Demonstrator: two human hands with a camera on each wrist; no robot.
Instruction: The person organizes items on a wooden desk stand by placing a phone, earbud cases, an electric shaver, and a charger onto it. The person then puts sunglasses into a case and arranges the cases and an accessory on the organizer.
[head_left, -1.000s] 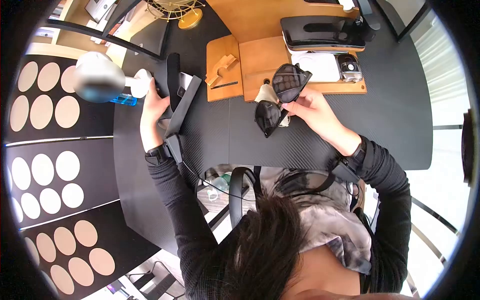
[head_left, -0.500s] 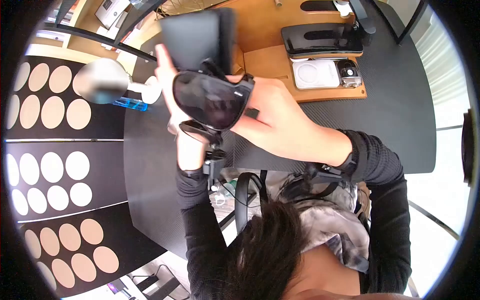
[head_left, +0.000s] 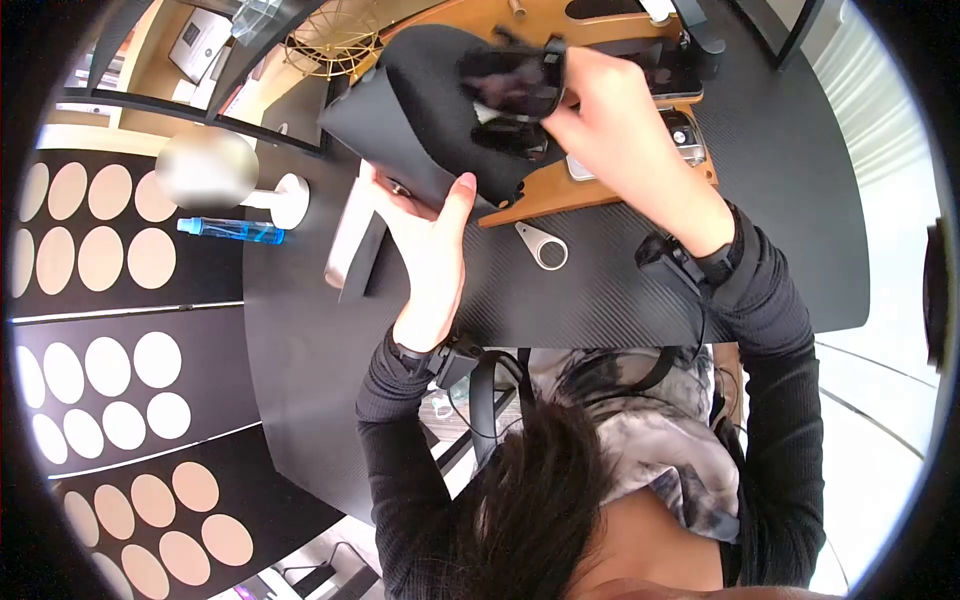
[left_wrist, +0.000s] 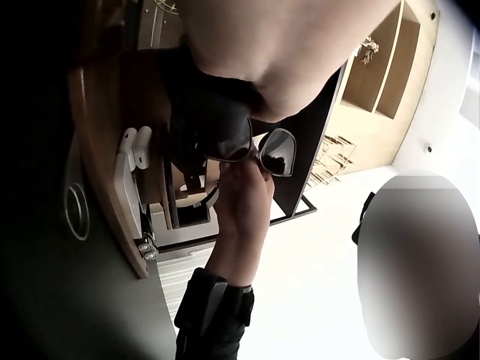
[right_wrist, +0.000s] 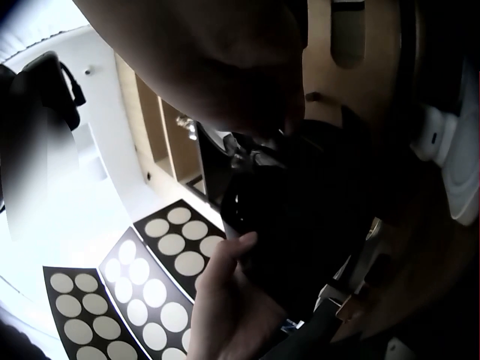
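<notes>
Black carbon-weave desk (head_left: 620, 290) with wooden tray (head_left: 560, 195), hands gripping soft case (head_left: 420, 110) and sunglasses (head_left: 510, 85).

Bare desk (head_left: 620, 290) seems free; wooden tray (head_left: 560, 195) crowds behind.

Left hand (head_left: 430, 250) under the pouch (head_left: 420, 110), above the table (head_left: 620, 290). Sunglasses (head_left: 510, 85) at the pouch mouth, in the right hand (head_left: 610, 130), just right of the left. Spray bottle (head_left: 230, 231) well left of the left hand; metal ring tag (head_left: 543, 246) just right of it; wooden tray (head_left: 560, 195) beneath the right hand.
</notes>
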